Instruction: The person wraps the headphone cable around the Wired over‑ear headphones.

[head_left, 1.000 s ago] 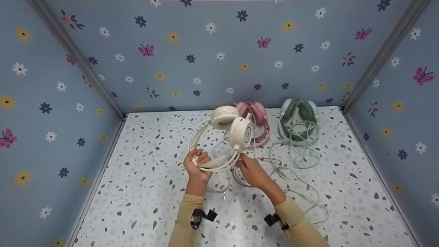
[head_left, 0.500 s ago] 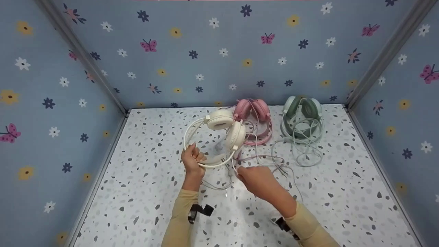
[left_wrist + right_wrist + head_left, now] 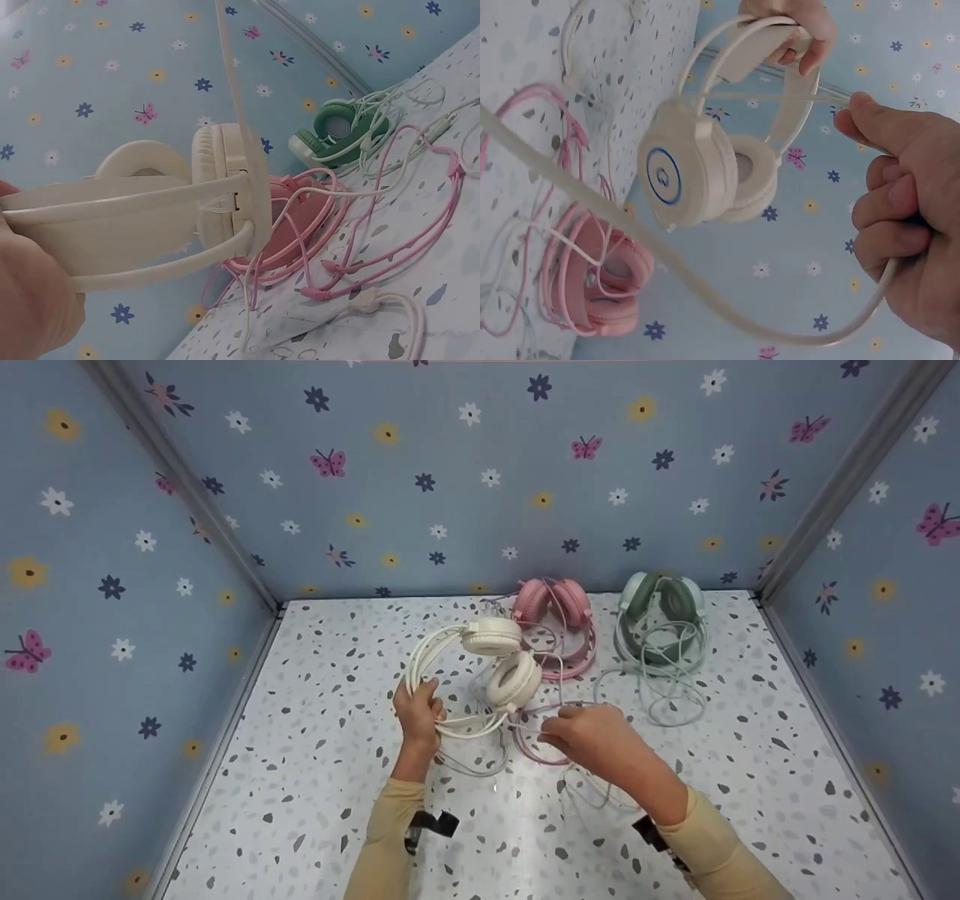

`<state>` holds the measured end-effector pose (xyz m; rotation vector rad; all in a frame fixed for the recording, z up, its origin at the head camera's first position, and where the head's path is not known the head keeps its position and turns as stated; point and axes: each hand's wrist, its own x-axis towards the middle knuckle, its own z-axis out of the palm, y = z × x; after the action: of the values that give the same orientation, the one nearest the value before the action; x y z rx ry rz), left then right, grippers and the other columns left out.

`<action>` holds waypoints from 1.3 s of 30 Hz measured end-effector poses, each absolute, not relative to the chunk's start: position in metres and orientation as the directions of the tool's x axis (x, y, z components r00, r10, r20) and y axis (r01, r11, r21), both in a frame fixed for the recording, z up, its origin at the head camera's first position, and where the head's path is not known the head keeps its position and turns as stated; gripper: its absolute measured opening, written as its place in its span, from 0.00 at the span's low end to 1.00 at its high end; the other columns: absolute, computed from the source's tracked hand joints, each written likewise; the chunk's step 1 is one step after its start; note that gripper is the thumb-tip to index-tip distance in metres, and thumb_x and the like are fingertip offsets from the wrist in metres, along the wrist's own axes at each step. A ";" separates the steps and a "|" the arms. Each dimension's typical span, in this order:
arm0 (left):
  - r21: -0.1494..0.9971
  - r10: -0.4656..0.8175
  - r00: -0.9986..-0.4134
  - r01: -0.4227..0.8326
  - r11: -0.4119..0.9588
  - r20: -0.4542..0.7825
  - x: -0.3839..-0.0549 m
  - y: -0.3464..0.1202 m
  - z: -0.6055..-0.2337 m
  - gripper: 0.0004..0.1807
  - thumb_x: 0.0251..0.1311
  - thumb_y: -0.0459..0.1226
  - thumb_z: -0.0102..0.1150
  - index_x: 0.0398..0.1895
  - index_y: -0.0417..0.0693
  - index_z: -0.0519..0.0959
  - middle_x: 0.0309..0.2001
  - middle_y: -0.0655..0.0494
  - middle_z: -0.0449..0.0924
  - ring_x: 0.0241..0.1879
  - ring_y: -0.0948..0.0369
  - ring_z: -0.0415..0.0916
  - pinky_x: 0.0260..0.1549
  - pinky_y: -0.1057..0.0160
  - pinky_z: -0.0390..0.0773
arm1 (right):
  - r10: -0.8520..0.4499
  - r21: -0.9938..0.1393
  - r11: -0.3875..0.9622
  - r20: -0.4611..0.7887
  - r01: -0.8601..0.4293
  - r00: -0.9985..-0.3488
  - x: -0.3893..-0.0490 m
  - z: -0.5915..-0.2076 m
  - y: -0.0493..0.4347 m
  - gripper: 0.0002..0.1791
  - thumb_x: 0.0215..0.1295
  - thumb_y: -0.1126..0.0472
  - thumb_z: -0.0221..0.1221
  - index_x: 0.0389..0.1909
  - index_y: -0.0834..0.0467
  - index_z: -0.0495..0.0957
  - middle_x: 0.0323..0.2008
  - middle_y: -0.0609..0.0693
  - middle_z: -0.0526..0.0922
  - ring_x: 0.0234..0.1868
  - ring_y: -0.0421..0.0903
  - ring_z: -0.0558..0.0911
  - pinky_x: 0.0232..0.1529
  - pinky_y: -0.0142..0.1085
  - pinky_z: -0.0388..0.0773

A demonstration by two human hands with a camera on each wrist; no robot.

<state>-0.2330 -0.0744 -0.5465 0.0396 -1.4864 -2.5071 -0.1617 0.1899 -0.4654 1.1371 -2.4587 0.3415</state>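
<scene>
White over-ear headphones [image 3: 514, 681] are held up over the speckled table, their ear cups toward the right. My left hand [image 3: 417, 712] grips them by the headband, fingers curled round it. Off to the right, my right hand [image 3: 600, 741] pinches the white headphone cable [image 3: 780, 332] between thumb and forefinger. In the right wrist view, one stretch of this cable runs straight from the headphones to the fingertips. Another stretch passes through the curled fingers and hangs in a loop. A round blue logo marks the near ear cup [image 3: 664, 176].
Pink headphones [image 3: 574, 604] lie behind the white ones, near the back wall. Green headphones [image 3: 677, 598] with a coiled pale cable are farther right. Loose pink cables [image 3: 420, 251] spread over the table. Flowered blue panels [image 3: 450, 457] enclose the table at the back and sides.
My right hand has moved right, away from the headphones, drawing the white cable along. The headphones have shifted slightly and turned in my left hand, which still grips the headband.
</scene>
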 end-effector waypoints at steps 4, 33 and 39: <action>0.881 -0.090 -0.991 0.133 -0.455 0.103 -0.232 -0.086 -0.541 0.07 0.63 0.29 0.50 0.30 0.43 0.62 0.13 0.63 0.53 0.08 0.69 0.52 0.05 0.73 0.58 | -0.690 0.091 0.616 0.542 -0.783 -0.480 -0.166 -0.450 0.201 0.13 0.57 0.55 0.70 0.21 0.52 0.76 0.16 0.43 0.66 0.12 0.38 0.64 0.12 0.32 0.63; 0.708 0.858 -0.513 -0.614 -0.349 -0.022 -0.251 -0.114 -0.550 0.11 0.71 0.32 0.31 0.32 0.51 0.64 0.18 0.61 0.44 0.13 0.68 0.42 0.11 0.76 0.60 | -0.672 0.097 0.533 0.651 -0.840 -0.352 -0.224 -0.413 0.231 0.30 0.45 0.39 0.73 0.18 0.55 0.65 0.12 0.45 0.68 0.10 0.36 0.61 0.10 0.31 0.57; 0.672 0.923 -0.367 -0.657 -0.343 0.113 -0.250 -0.103 -0.552 0.07 0.72 0.33 0.39 0.35 0.49 0.67 0.17 0.61 0.46 0.11 0.69 0.44 0.11 0.74 0.57 | -0.624 -0.078 0.562 0.613 -0.823 -0.484 -0.255 -0.425 0.237 0.28 0.44 0.43 0.75 0.20 0.57 0.69 0.14 0.45 0.67 0.14 0.37 0.60 0.15 0.32 0.62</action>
<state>-0.2503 -0.1033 -0.5522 -1.2028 -1.3157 -3.8048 -0.2546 0.2366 -0.4252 1.1590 -2.2676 0.4973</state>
